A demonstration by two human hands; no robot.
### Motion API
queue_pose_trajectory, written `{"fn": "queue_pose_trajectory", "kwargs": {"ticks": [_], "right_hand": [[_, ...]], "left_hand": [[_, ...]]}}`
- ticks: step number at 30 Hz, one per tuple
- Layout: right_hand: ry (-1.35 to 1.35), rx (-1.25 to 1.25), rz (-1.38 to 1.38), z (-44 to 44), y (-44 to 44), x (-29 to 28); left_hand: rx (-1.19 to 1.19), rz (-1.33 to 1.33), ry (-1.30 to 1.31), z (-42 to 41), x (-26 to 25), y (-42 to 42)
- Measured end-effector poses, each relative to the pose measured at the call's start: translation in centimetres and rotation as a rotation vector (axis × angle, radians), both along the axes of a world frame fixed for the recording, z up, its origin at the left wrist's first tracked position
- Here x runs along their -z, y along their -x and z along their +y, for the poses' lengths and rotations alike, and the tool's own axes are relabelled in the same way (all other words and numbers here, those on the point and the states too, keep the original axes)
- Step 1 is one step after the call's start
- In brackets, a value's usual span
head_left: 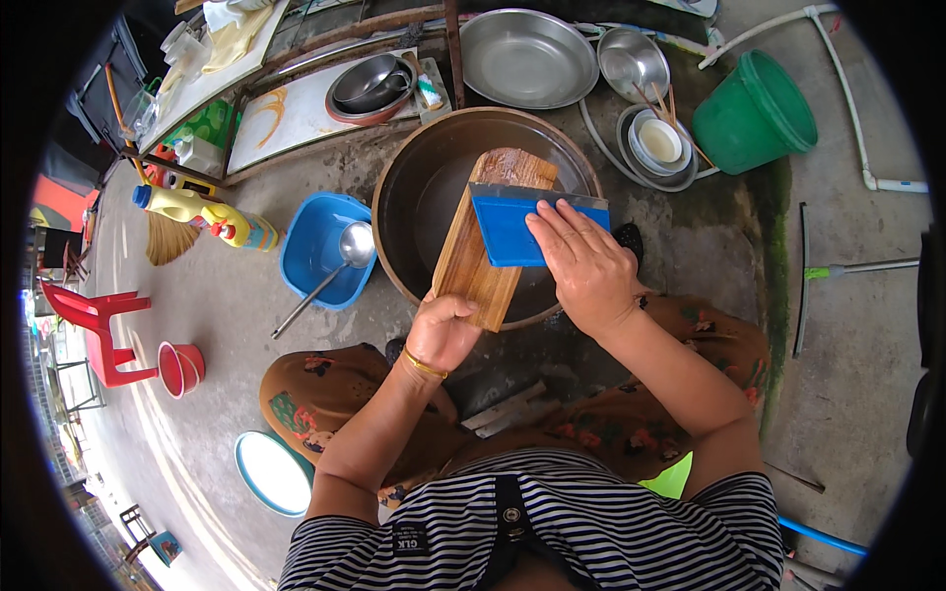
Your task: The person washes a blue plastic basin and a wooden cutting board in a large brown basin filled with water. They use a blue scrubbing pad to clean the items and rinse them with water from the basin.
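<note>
A wet wooden board (473, 258) is tilted over a large brown basin (403, 155) with liquid at its bottom. My left hand (443, 332) grips the board's near end, its thumb on the upper face. My right hand (584, 266) holds a blue scraper (514, 229) with a grey straight edge, the fingers laid flat over its blue part. That edge lies across the upper part of the board. Left of the basin, a metal ladle (357, 245) rests in a blue plastic tub (295, 247), its handle over the rim.
Beyond the basin are a wide metal bowl (528, 59), a smaller metal bowl (633, 63) and stacked bowls (659, 142) with chopsticks. A green bucket (754, 114) stands at the right. Yellow bottles (240, 225), a red bucket (181, 369) and a low shelf (295, 133) are at the left.
</note>
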State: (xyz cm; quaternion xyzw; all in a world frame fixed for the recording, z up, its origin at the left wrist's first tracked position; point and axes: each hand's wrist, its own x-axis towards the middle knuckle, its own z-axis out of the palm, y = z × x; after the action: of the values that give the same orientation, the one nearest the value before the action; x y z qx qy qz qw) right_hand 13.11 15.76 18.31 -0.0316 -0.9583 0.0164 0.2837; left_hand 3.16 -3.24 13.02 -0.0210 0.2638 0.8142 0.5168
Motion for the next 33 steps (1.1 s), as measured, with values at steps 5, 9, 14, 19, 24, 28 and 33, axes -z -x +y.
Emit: {"fn": "queue_pose_trajectory", "kwargs": {"ticks": [5, 9, 14, 19, 24, 28, 33], "right_hand": [[0.019, -0.02, 0.021, -0.6, -0.8, 0.6], [-0.01, 0.087, 0.023, 1.2, 0.0, 0.0], [-0.004, -0.007, 0.046, -0.9, -0.8, 0.8], [-0.033, 0.07, -0.003, 0.3, 0.0, 0.1], [-0.025, 0.059, 0.022, 0.0, -0.3, 0.8], [-0.025, 0.124, -0.015, 0.9, 0.2, 0.4], [-0.019, -0.028, 0.038, -1.3, -0.7, 1.8]], "left_hand": [[-0.025, 0.031, -0.026, 0.3, -0.1, 0.2], [-0.007, 0.035, 0.007, 0.1, -0.2, -0.3], [0.01, 0.045, -0.02, 0.5, -1.1, -0.1], [-0.001, 0.049, 0.009, 0.1, -0.2, -0.5], [0.009, 0.081, -0.007, 0.4, -0.7, -0.6], [0.007, 0.066, 0.032, 0.2, -0.5, -0.9], [-0.012, 0.092, 0.009, 0.6, -0.2, -0.6]]}}
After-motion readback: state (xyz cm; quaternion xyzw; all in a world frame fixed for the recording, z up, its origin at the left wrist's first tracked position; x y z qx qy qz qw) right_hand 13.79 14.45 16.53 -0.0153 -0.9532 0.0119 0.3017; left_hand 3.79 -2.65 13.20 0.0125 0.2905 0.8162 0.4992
